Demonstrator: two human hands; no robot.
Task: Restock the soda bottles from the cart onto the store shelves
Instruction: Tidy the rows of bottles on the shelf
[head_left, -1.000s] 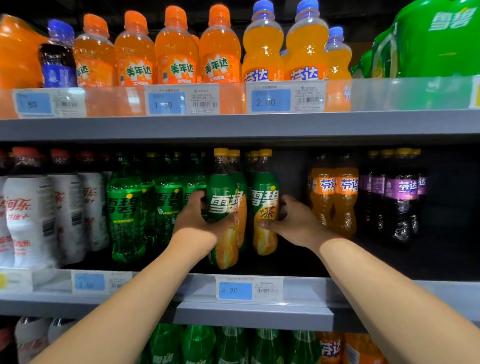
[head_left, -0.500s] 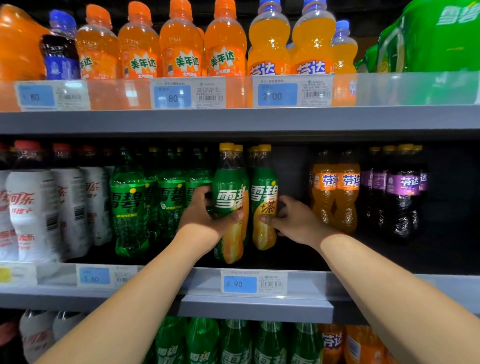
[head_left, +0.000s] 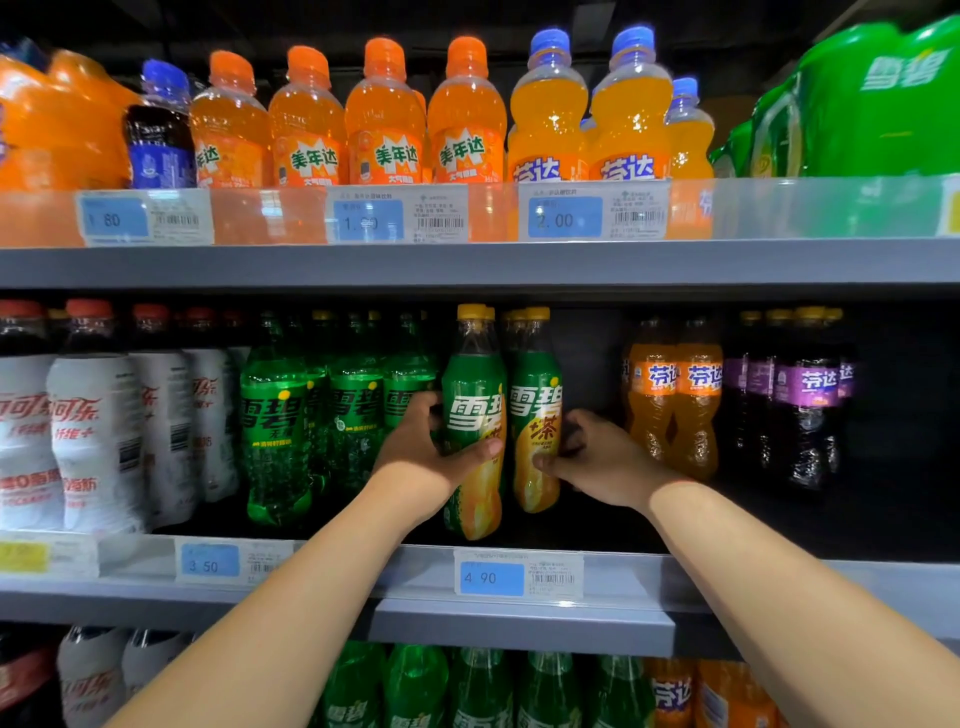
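1. Far left of the 4.90 price tag (head_left: 518, 574), on the middle shelf (head_left: 779, 592): white cola bottles (head_left: 93, 441) with red caps, upright in rows.
2. Closer to the tag on its left: green soda bottles (head_left: 275, 436), upright and packed side by side.
3. Above the tag's left end: left hand (head_left: 426, 457), arm reaching up from below; wrapped round the left yellow-capped bottle (head_left: 475, 395), thumb across the front of the label, fingers behind its left side.
4. That bottle: green above, yellow below; upright at the shelf front, base just above the tag's left end.
5. Directly above the tag: right yellow-capped bottle (head_left: 537, 410), same kind, upright, just beside the first and set slightly farther back; more yellow caps behind both.
6. Above the tag's right end: right hand (head_left: 608, 462), gripping the right yellow-capped bottle; thumb on its yellow lower part, fingers curled round its right side.
7. Right of the tag: orange soda bottles (head_left: 675, 405), upright, well apart from the held pair.
8. Farthest right of the tag: dark bottles with purple labels (head_left: 805, 405), upright, just beside the orange ones.
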